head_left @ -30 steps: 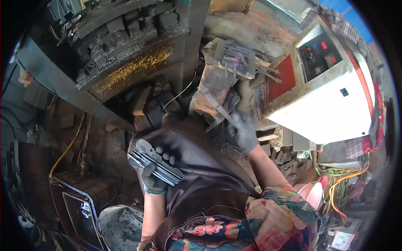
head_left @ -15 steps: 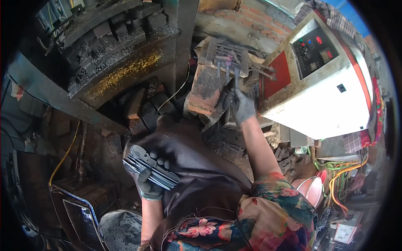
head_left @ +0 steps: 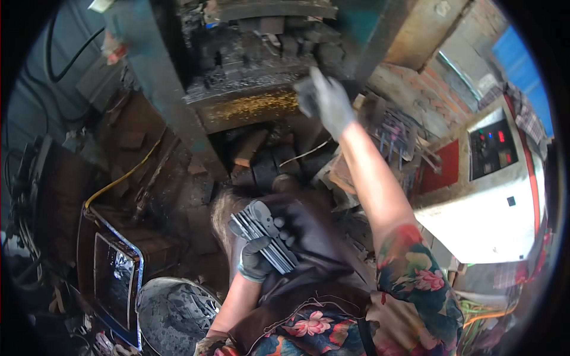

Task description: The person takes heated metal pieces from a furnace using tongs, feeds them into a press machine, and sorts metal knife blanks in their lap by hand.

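My left hand (head_left: 256, 258), in a dark grey glove, is closed round a stack of flat grey metal blanks (head_left: 264, 236) with rounded ends and holes, held above my dark apron (head_left: 314, 237). My right hand (head_left: 331, 105), also gloved, reaches forward in front of the large machine's bed (head_left: 249, 77). Motion smears its fingers, so I cannot make out whether anything is in them. Right of that forearm, several metal strips lie on a grate (head_left: 395, 133) over bricks.
Yellowish flakes (head_left: 255, 108) coat the machine's front ledge. A white and red control cabinet (head_left: 475, 207) with a lit panel stands at right. At lower left are a round tub (head_left: 175, 314) holding dark grey pieces and a metal-framed box (head_left: 116, 285). Bricks (head_left: 252, 148) lie beneath the machine.
My right hand has left the strip it touched at the grate and moved left to the machine. The view has turned left. My left hand still holds the stack.
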